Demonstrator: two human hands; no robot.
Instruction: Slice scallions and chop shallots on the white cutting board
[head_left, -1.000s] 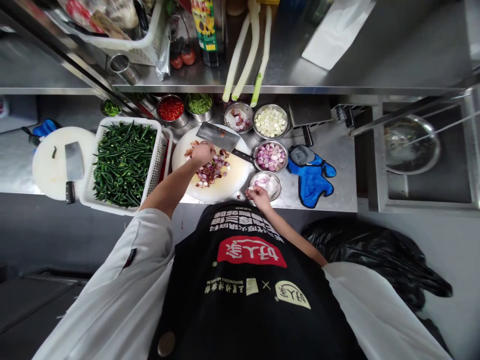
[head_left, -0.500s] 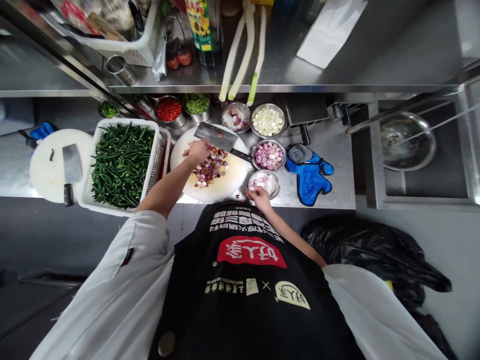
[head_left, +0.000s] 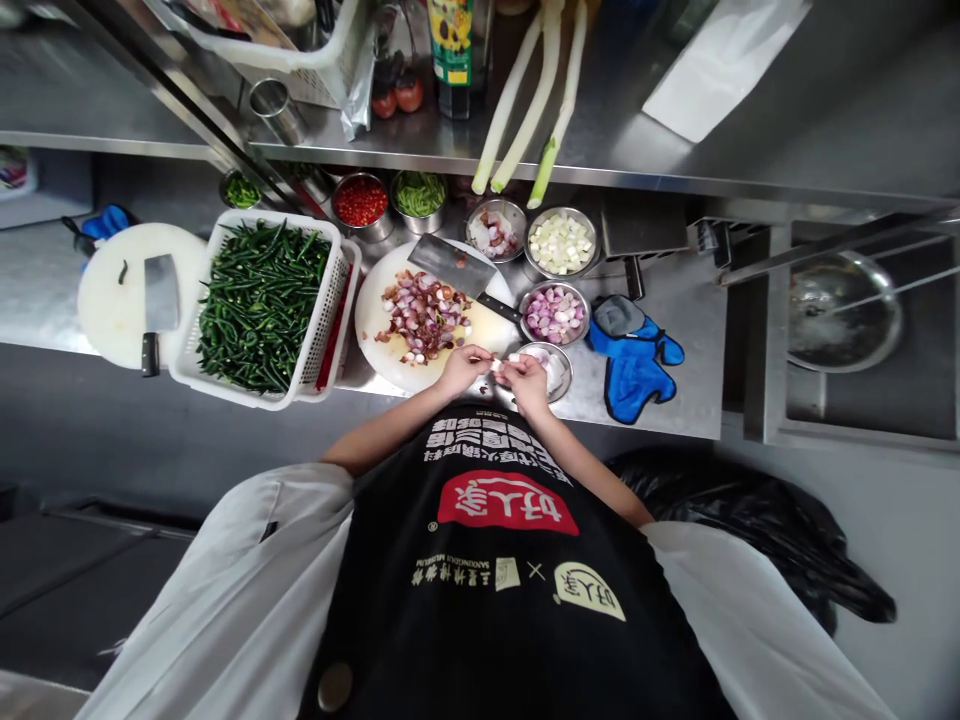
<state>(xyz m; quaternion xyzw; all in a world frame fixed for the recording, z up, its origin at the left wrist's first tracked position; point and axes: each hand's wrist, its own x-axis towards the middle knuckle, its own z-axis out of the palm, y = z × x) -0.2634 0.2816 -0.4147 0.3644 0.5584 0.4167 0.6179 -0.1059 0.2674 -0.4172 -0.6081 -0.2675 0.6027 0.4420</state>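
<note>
My left hand (head_left: pixel 463 372) and my right hand (head_left: pixel 526 384) meet over the near right edge of the round cutting board (head_left: pixel 375 340). Both sets of fingertips pinch a small pale shallot (head_left: pixel 496 365), partly covered by the fingers. Unpeeled shallots (head_left: pixel 424 310) lie heaped on the board. Behind them a cleaver (head_left: pixel 454 268) rests flat, its handle pointing to the right. Beneath my right hand is a metal bowl (head_left: pixel 568 388) with whitish and purple pieces. Peeled purple shallots (head_left: pixel 555 313) fill another bowl just behind it.
A white basket of green chillies (head_left: pixel 259 305) stands to the left, beyond it a second board (head_left: pixel 105 300) with a cleaver (head_left: pixel 160 295). Bowls of red chilli (head_left: pixel 360 202) and white cubes (head_left: pixel 560 243) line the back under a steel shelf (head_left: pixel 420 160). Blue gloves (head_left: pixel 637 365) lie right.
My left hand has moved from the shallot heap, right and toward me, to meet my right hand. A shallot is now between the fingertips. The view has shifted a little.
</note>
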